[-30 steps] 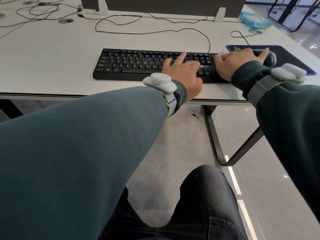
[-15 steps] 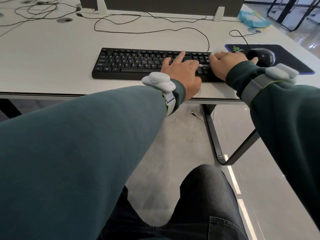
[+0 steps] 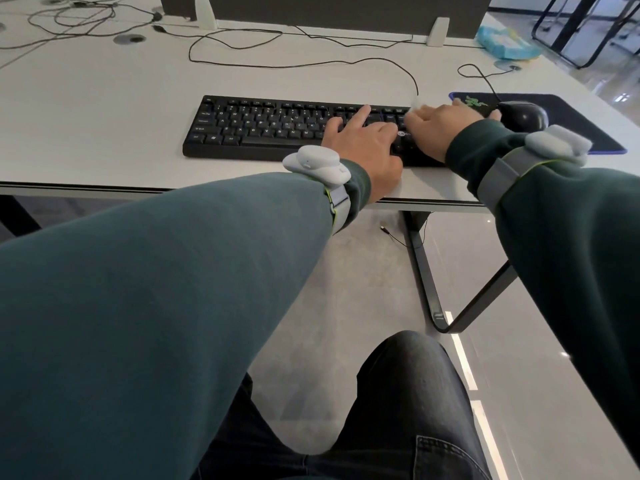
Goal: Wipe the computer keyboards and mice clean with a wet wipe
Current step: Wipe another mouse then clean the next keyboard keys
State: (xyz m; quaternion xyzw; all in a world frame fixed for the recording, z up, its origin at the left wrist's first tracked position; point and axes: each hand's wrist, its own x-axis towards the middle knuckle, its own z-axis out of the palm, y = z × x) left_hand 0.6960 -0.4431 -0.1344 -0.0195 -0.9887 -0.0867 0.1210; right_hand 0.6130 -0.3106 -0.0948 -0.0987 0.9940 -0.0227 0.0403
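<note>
A black keyboard (image 3: 263, 124) lies on the white desk (image 3: 104, 109). My left hand (image 3: 363, 140) rests flat on its right half, with the index finger stretched out over the keys. My right hand (image 3: 440, 128) lies over the keyboard's right end and presses a white wet wipe (image 3: 414, 107), of which a small bit shows at the fingertips. Its thumb reaches right toward the black mouse (image 3: 524, 116), which sits on a black mouse pad (image 3: 581, 116).
A dark divider panel (image 3: 325, 8) stands along the desk's back edge. Loose black cables (image 3: 242, 43) lie behind the keyboard. A blue wipe packet (image 3: 504, 41) rests at the back right. The desk's black leg (image 3: 424, 268) is under the front edge, above my knee.
My right hand slid left with the wipe, off the mouse and onto the keyboard's right end, leaving the mouse uncovered. My left hand stayed on the keyboard.
</note>
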